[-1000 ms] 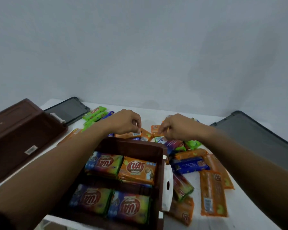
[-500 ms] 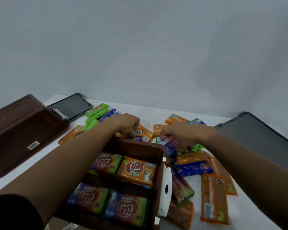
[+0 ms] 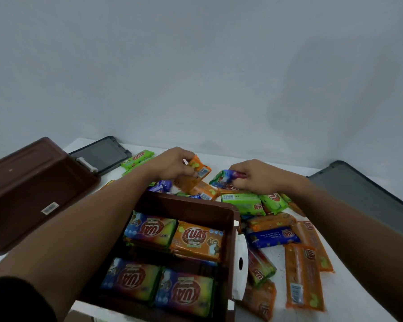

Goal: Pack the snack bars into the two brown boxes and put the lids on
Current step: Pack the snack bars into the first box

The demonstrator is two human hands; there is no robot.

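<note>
Head view, near brown box holding four snack packs, second brown box

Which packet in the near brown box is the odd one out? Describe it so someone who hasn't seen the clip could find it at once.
Start at the open brown box nearest the camera, under the left forearm. Four packets lie face up inside, in two rows. The odd one is the orange packet in the far row on the right, beside the wall with the white latch: it alone is plain orange, the other three being blue fading to yellow.
</note>
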